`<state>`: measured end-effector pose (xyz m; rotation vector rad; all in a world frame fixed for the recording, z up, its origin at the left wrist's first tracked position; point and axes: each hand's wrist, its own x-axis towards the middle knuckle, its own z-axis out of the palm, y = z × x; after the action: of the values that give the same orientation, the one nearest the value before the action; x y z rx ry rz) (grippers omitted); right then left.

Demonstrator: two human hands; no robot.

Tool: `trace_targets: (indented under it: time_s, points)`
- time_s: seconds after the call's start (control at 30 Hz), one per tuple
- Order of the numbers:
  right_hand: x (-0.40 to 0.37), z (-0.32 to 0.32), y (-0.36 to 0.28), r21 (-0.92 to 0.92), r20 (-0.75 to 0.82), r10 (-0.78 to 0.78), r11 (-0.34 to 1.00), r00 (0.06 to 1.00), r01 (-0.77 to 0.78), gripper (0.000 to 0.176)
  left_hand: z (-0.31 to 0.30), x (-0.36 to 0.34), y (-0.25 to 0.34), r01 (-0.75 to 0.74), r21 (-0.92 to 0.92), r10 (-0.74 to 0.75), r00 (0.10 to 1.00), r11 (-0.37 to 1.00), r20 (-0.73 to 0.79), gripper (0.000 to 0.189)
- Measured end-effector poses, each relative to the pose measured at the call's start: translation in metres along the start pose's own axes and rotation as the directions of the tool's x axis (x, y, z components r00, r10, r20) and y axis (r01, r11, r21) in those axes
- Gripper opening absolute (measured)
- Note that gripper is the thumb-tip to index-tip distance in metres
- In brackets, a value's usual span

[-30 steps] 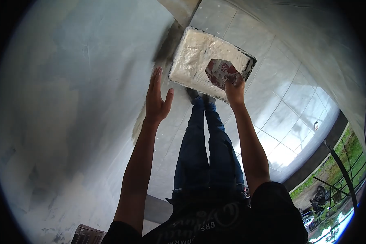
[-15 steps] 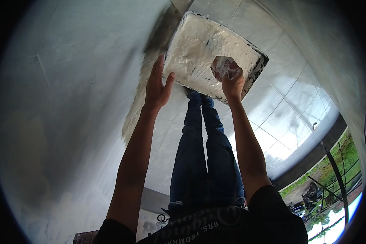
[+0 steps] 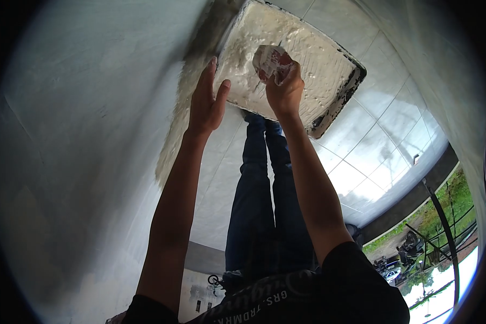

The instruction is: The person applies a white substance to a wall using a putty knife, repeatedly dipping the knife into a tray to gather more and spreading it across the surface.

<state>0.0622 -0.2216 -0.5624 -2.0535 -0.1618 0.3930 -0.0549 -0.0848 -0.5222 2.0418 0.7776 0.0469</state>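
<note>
My right hand (image 3: 286, 94) is closed on a crumpled-looking piece with red print and whitish smears (image 3: 272, 62), held over a wide dark-edged tray (image 3: 337, 105). A thick cream-coloured paste (image 3: 318, 59) covers the inside of the tray, with ridges and drag marks in its surface. At the tray's left edge, my left hand (image 3: 206, 105) is open, fingers stretched out and thumb apart; the thumb overlaps the tray's near left corner in this view.
A grey smooth wall (image 3: 92, 124) rises on the left, with a rough pale strip (image 3: 173, 135) along it. Grey tiles (image 3: 372, 129) cover the floor. My jeans-clad legs (image 3: 259, 200) stand below the tray. Grass (image 3: 445, 202) and railings show at the lower right.
My right hand has moved left and up across the paste with the printed piece. My left hand stays by the tray edge, and the view has shifted slightly.
</note>
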Motion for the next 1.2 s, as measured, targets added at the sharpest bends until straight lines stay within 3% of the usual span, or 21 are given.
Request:
trace_targets:
  time_s: [0.13,0.23,0.33,0.4,0.43,0.53,0.57,0.67,0.73,0.8,0.93,1.0,1.07,1.13,1.2]
  points:
    - [-0.003,-0.03,0.023,-0.202,-0.163,0.043,0.976,0.986,-0.076,0.023,0.0,0.002,-0.001,-0.026,0.009,0.026,1.0,1.0,-0.005,0.061]
    - [-0.011,-0.012,0.035,-0.138,-0.147,0.073,0.986,0.987,-0.093,0.024,0.003,0.0,-0.002,-0.057,0.032,0.057,0.998,0.998,-0.024,0.061]
    - [-0.005,0.021,0.0,-0.08,-0.09,0.098,0.991,0.991,-0.106,0.028,0.004,-0.002,-0.001,-0.065,0.002,0.065,0.997,0.998,-0.031,0.061]
    - [0.001,0.046,-0.004,-0.064,0.0,0.091,0.994,0.996,-0.091,0.041,0.004,-0.001,-0.004,-0.068,-0.016,0.067,0.997,0.998,-0.026,0.061]
    - [0.005,0.048,-0.011,-0.078,0.013,-0.009,0.997,1.0,0.01,0.041,0.003,-0.001,-0.004,-0.066,-0.03,0.066,0.998,0.997,-0.021,0.061]
    - [0.025,0.03,-0.03,0.026,-0.031,-0.017,0.999,0.999,0.018,0.027,0.0,0.0,-0.003,-0.031,-0.045,0.031,1.0,0.999,0.004,0.061]
    - [0.035,0.019,-0.031,0.005,-0.063,-0.086,0.996,0.994,0.087,0.026,-0.002,0.0,-0.003,-0.031,-0.044,0.032,1.0,0.999,0.001,0.061]
    - [0.065,0.011,-0.019,-0.161,-0.081,-0.001,0.987,0.997,-0.013,0.032,-0.005,0.001,-0.006,-0.03,-0.063,0.031,0.999,0.998,0.026,0.06]
    - [0.07,0.021,-0.014,-0.242,-0.012,0.05,0.969,0.999,-0.052,0.045,-0.003,0.0,-0.009,-0.039,-0.104,0.041,0.999,0.994,0.012,0.06]
    - [0.064,0.03,-0.015,-0.136,0.124,0.122,0.985,0.985,-0.105,0.045,-0.003,-0.002,-0.01,-0.018,-0.099,0.02,1.0,0.995,0.019,0.06]
    - [0.031,0.039,-0.013,-0.12,0.361,-0.003,0.992,0.932,0.05,0.038,-0.006,0.001,-0.006,0.023,-0.117,-0.018,0.999,0.993,0.047,0.06]
    - [0.028,0.033,-0.013,-0.157,0.393,0.004,0.986,0.92,0.062,0.036,-0.008,0.003,-0.003,0.06,-0.143,-0.053,0.997,0.988,0.053,0.061]
    - [0.045,0.018,-0.02,-0.077,0.278,-0.093,0.99,0.956,0.118,0.034,-0.007,-0.001,-0.004,0.106,-0.162,-0.099,0.994,0.981,0.054,0.062]
    - [0.076,0.017,-0.028,-0.113,0.158,-0.061,0.99,0.985,0.08,0.032,-0.001,-0.002,-0.007,0.084,-0.182,-0.081,0.996,0.98,0.024,0.063]
    - [0.098,0.034,-0.016,-0.173,0.085,-0.165,0.969,0.983,0.177,0.034,0.004,-0.003,-0.002,0.112,-0.253,-0.115,0.993,0.961,0.002,0.063]
